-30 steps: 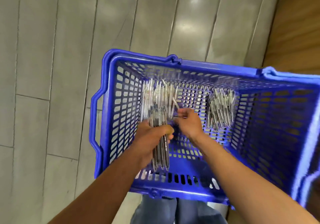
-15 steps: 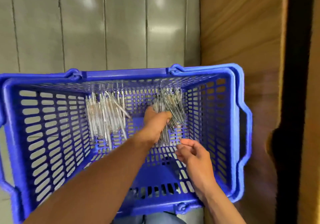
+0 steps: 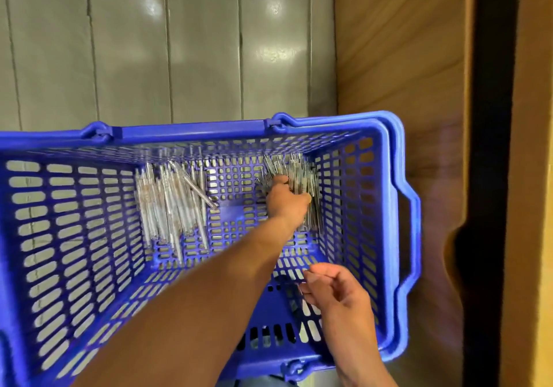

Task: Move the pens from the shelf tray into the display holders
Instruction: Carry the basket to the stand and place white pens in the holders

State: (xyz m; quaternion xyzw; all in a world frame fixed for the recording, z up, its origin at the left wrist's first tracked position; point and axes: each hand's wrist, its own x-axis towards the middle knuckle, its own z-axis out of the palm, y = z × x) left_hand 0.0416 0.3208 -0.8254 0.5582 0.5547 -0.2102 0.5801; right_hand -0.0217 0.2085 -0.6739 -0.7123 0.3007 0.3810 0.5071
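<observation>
A blue perforated plastic basket fills the lower view. Two heaps of clear pens lie on its floor. The left heap of pens lies loose near the far left. My left hand reaches across to the far right corner and grips the right bundle of pens, fingers curled round it. My right hand hovers lower right inside the basket, fingers loosely curled, nothing held. No display holders are visible.
Grey floor tiles lie beyond the basket. A wooden panel rises on the right, with a dark gap beside it. The basket's right handle sits close to the panel.
My left hand has carried its pen bundle from the left heap over to the right heap. My right hand has let go and drawn back toward me. The view swung right.
</observation>
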